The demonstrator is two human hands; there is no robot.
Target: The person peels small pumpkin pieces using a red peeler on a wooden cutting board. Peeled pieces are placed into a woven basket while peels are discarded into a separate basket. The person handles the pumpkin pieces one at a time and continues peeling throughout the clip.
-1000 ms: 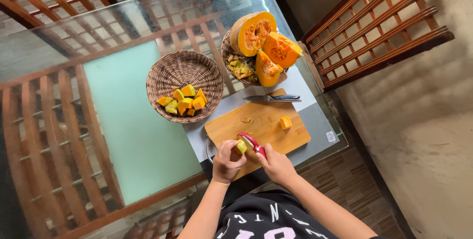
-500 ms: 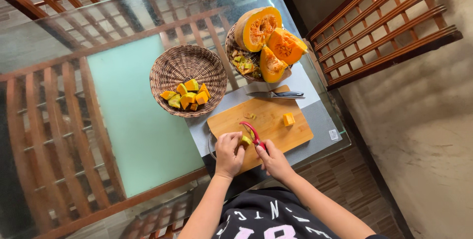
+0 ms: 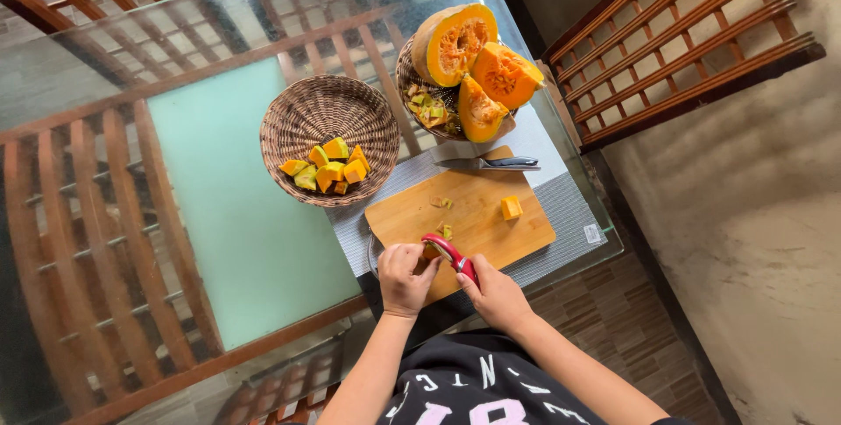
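Since the earlier frames both hands had drawn slightly nearer the body, off the near edge of the cutting board (image 3: pixel 477 215), while everything on the desk lay as before.

From the head view, the left hand (image 3: pixel 405 278) had its fingers curled closed around a small pumpkin piece (image 3: pixel 431 251), mostly hidden in the grip, just off the board's near edge. The right hand (image 3: pixel 497 293) was closed on a red-handled peeler (image 3: pixel 451 256), whose head touched that piece. A chunk like this looked light and stiff, with hard rind and moist flesh that could turn slippery; I judged it best pinched by its rind sides, fingertips clear of the blade.

On the board lay one orange cube (image 3: pixel 511 207) and a few peel scraps (image 3: pixel 441 202). A knife (image 3: pixel 491 162) rested at the board's far edge. Beyond the board's far left corner stood a wicker basket (image 3: pixel 298 118) with cut pumpkin cubes (image 3: pixel 326 165); beyond its far right corner a second basket held large pumpkin wedges (image 3: pixel 473 61).

Under the board lay a grey mat (image 3: pixel 561 206) on a glass desk (image 3: pixel 219 215) with a wooden frame. Slatted wooden chairs (image 3: pixel 692 48) stood around it, on a tiled floor beside a plain wall.
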